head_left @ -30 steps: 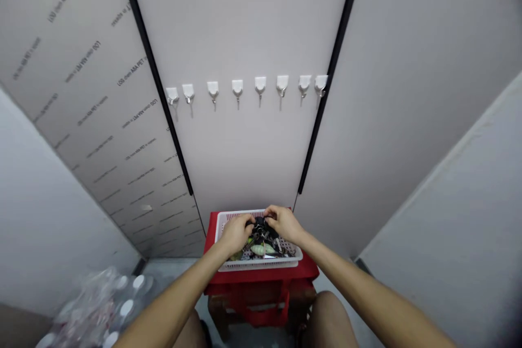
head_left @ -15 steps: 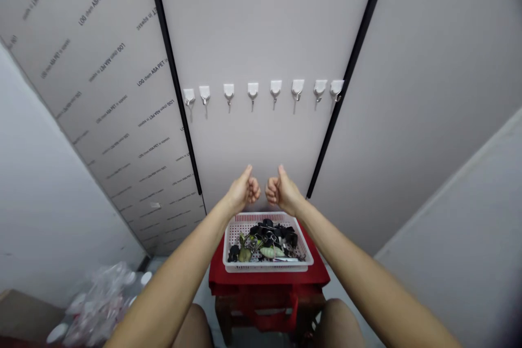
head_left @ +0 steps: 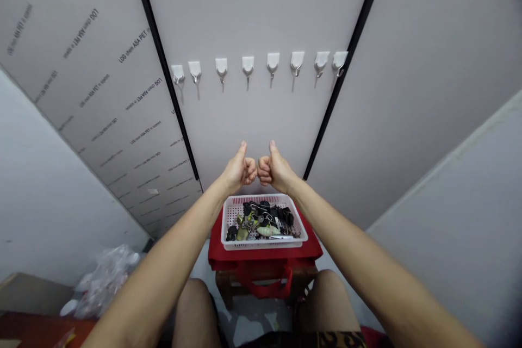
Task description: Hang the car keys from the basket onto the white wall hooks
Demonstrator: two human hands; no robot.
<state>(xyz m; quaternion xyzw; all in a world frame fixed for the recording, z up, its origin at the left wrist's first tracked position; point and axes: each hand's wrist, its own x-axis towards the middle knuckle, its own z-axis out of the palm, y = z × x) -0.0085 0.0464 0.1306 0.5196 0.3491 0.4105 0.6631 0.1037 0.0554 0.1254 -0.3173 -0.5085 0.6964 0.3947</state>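
My left hand (head_left: 240, 168) and my right hand (head_left: 274, 169) are raised side by side in front of the wall, each curled into a fist with the thumb pointing up. Nothing is in either fist. Just below them a white perforated basket (head_left: 228, 217) sits on a red-covered stool (head_left: 261, 253) and holds a tangle of black and green keychains and metal rings (head_left: 261, 220). Above the hands a row of several white adhesive hooks (head_left: 247, 64) is stuck on the grey wall panel, all bare.
A crumpled clear plastic bag (head_left: 104, 283) lies on the floor at the lower left. Grey wall panels with black seams (head_left: 167, 73) close in on both sides. My knees (head_left: 326, 293) flank the stool.
Both hands left the basket, rose in front of the wall and closed into thumbs-up fists. Since half a second ago they climbed slightly higher and came closer together.
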